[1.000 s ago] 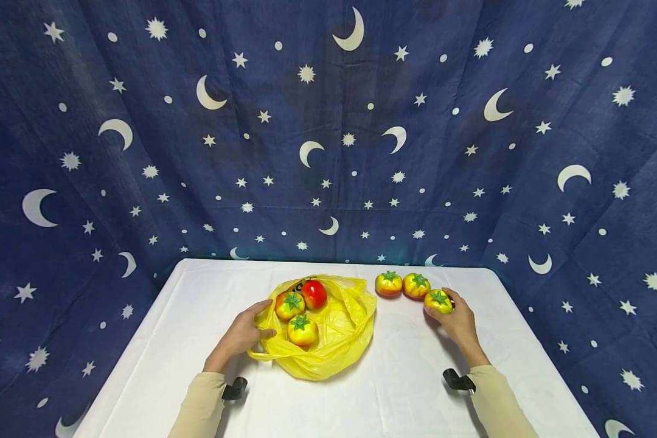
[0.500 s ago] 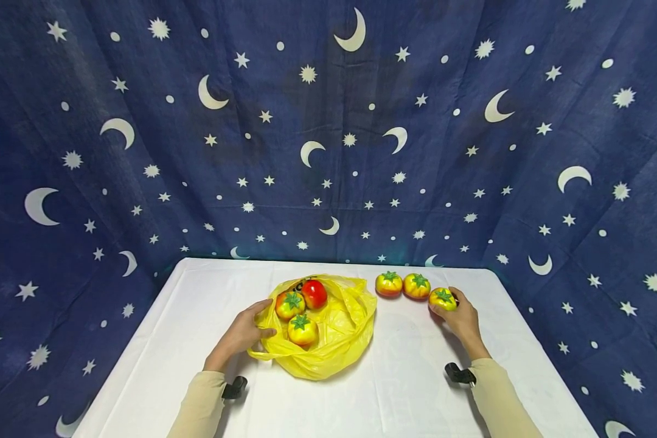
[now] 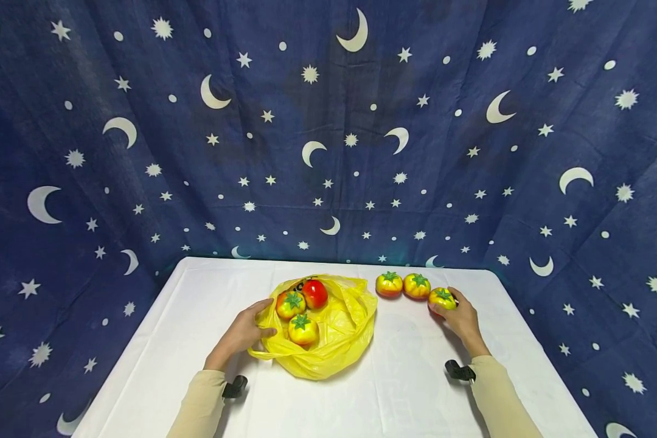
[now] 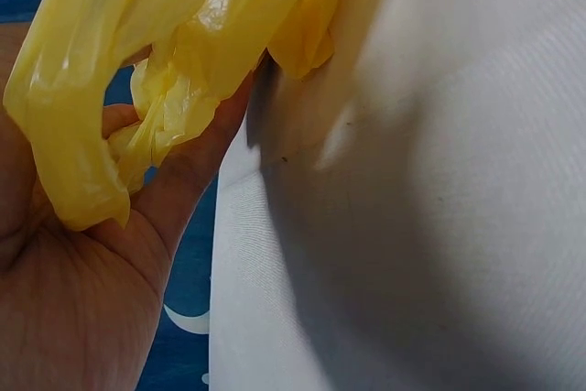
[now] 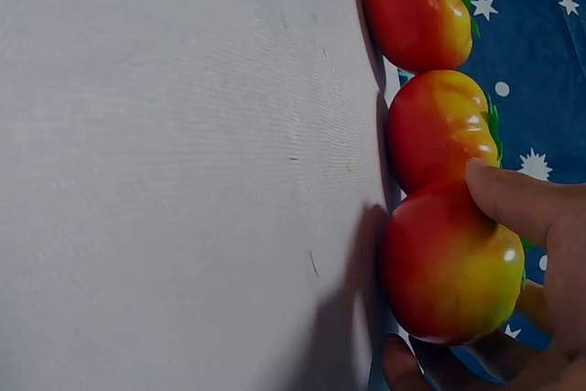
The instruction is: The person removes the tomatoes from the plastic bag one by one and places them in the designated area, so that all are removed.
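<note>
My left hand (image 3: 243, 331) holds the left rim of a crumpled yellow plastic bag (image 3: 328, 365), which lies open on the table. In the left wrist view, a yellow handle loop (image 4: 69, 153) hangs across that palm. Three tomatoes rest inside the bag: a red one (image 3: 314, 294) showing no leaves, and two red-yellow ones (image 3: 289, 305) with green leafy tops. On the right, my right hand (image 3: 464, 322) grips a red-yellow tomato (image 5: 439, 267) between thumb and fingers, low by the white cloth. Its far fingers are partly hidden behind it.
Two more tomatoes (image 3: 389, 285) stand side by side near the back edge, in line with the gripped one. A white cloth (image 3: 328, 413) covers the table. Behind it hangs a dark blue curtain (image 3: 285, 201) with moons and stars.
My right hand and its tomato have shifted slightly right, away from the neighbouring tomato, then stayed put over the last half second. The left hand and bag look the same.
</note>
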The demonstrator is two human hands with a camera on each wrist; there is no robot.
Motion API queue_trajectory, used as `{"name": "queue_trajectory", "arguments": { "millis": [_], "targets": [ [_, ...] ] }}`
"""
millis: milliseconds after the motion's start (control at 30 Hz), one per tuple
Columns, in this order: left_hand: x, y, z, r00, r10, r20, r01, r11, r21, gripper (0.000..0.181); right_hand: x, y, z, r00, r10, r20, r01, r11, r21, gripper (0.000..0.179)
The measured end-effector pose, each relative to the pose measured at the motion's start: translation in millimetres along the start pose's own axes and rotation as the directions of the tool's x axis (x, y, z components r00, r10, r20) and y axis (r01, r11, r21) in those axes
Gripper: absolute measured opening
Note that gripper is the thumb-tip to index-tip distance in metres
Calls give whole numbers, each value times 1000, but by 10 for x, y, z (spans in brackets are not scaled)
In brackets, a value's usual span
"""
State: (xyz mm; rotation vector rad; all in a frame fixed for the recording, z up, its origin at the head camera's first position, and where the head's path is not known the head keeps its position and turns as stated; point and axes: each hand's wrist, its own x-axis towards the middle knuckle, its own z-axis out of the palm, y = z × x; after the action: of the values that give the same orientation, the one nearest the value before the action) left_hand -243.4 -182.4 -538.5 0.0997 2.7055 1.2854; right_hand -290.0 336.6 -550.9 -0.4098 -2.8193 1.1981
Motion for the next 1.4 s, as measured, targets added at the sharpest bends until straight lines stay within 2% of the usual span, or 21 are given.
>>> {"name": "queue_trajectory", "arguments": {
  "millis": [333,600,700,967,1400],
  "targets": [
    [18,-11,8,1000,-3,0,3,1000,-1,76,25,2,-27,998,28,49,-27,1000,-8,89],
    [14,4,-2,1000,26,-13,-26,1000,-1,76,13,-17,-60,997,37,74,-35,999,-26,95],
    [3,4,-1,999,36,-19,-36,999,7,76,-24,-53,-86,998,29,50,-29,1000,-12,91],
    [-15,0,2,999,42,-26,-42,999,11,75,-187,-293,-224,997,-14,-78,16,1000,26,81],
    [-14,5,8,999,34,-22,-34,999,14,75,-526,-732,-303,977,-160,-139,178,976,128,70]
  ]
}}
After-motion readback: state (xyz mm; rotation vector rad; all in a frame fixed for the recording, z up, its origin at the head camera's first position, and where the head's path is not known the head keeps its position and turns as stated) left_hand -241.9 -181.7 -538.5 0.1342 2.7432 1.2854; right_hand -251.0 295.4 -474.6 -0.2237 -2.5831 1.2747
